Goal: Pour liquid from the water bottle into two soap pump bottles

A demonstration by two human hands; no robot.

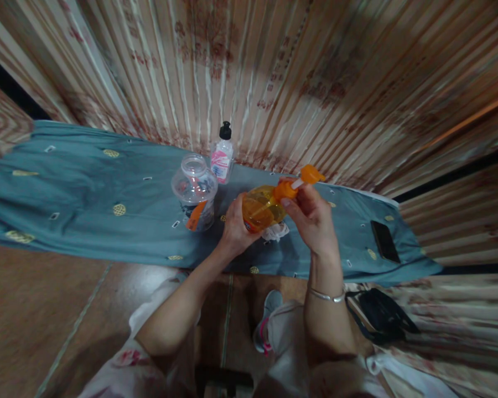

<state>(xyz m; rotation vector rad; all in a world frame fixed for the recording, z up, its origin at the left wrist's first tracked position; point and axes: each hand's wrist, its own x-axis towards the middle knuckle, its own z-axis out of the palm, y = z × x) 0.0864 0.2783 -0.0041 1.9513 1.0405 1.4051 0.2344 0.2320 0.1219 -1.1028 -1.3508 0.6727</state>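
Note:
A see-through pump bottle (262, 207) of yellow-orange liquid is tilted to the right above the cloth-covered table. My left hand (237, 229) is wrapped round its body from the left. At the neck, the fingers of my right hand (313, 215) close on the orange pump collar (285, 190). The orange pump head (312, 174) sticks out past them on a pale stem. To the left stands a wide-mouthed clear plastic jar (194, 193) with an orange label patch. Behind it is a small clear bottle (221, 157) with a black cap and a pink-and-white label.
A crumpled white tissue or wrapper (275, 231) lies under the bottle. On the right of the blue-green tablecloth (83, 188) rests a black phone (385, 241). Pleated curtains (240, 66) rise behind the table. A black bag (382, 315) is low on the right.

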